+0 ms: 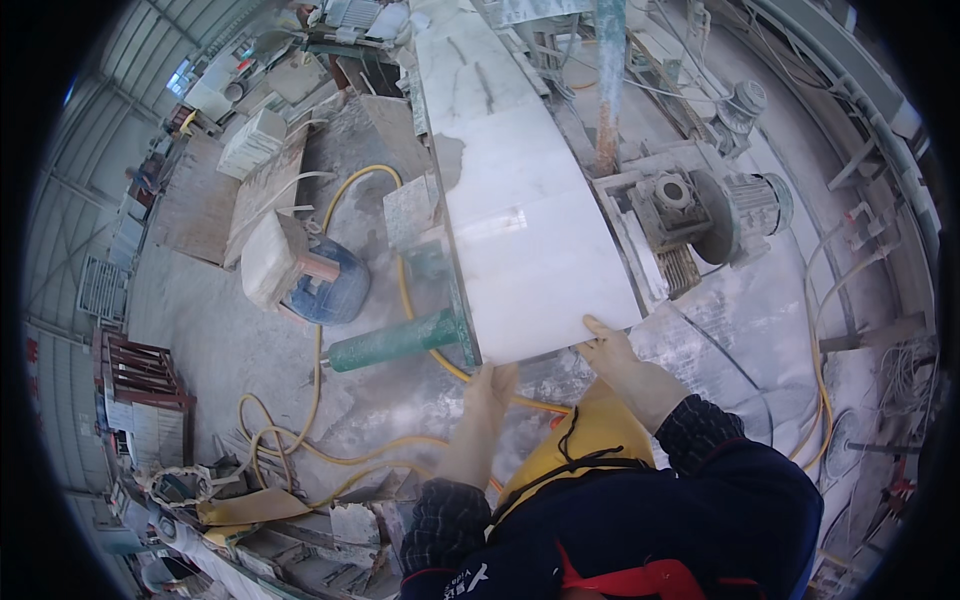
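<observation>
both gloved hands are on the near edge of the white stone slab (530,240), which lies flat along the cutting machine's bed and runs away toward the far end. the left hand (490,385) cups the slab's near left corner, fingers curled under the edge, gripping it. the right hand (612,348) lies on the near right corner, fingers spread flat over the top and thumb at the edge. a green roller (395,342) juts out from the bed's left side, just beside the left hand. a grey motor (735,210) sits off the slab's right edge, and a yellow hose (330,455) loops over the dusty floor below.
</observation>
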Demonstrator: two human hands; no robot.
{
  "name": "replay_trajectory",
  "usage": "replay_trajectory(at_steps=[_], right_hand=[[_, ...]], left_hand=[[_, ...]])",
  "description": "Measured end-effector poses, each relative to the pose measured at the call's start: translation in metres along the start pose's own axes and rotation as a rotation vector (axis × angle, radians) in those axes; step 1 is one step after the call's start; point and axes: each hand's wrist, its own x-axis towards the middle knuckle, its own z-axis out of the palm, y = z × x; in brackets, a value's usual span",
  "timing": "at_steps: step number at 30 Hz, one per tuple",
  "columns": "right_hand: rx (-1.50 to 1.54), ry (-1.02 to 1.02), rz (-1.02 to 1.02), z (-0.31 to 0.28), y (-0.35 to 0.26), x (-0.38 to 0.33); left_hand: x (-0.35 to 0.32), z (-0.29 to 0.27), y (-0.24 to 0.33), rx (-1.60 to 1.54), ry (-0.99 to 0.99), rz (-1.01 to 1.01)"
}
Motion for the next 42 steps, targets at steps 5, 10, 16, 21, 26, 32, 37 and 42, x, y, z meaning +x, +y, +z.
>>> replay_trajectory(at_steps=[5, 10, 16, 21, 26, 32, 37, 42], right_hand=[[0.095, 0.038, 0.050, 0.013, -0.013, -0.005], [0.201, 0.051, 0.064, 0.025, -0.025, -0.009], [0.260, -0.011, 0.141, 0.028, -0.037, -0.014], [0.503, 0.034, 0.282, 0.014, -0.038, -0.029], [0.150, -0.077, 0.315, 0.024, 0.007, -0.056], [-0.374, -0.207, 0.530, 0.085, 0.085, -0.084], [-0.650, -0.317, 0.553, 0.119, 0.149, -0.112], [-0.659, -0.492, 0.547, 0.174, 0.195, -0.140]], left_hand=[[0.006, -0.002, 0.004, 0.028, 0.023, -0.010], [0.018, -0.034, 0.001, 0.156, -0.167, 0.094], [-0.024, -0.116, -0.017, 0.579, -0.082, 0.322], [-0.058, -0.285, -0.051, -0.084, 0.132, 0.403], [-0.191, -0.386, -0.124, -0.442, 0.618, 0.868], [-0.411, -0.396, -0.181, 0.245, 1.638, 0.963], [-0.500, -0.421, -0.248, 0.530, 2.049, 0.648], [-0.506, -0.433, -0.298, 0.838, 1.985, 0.271]])
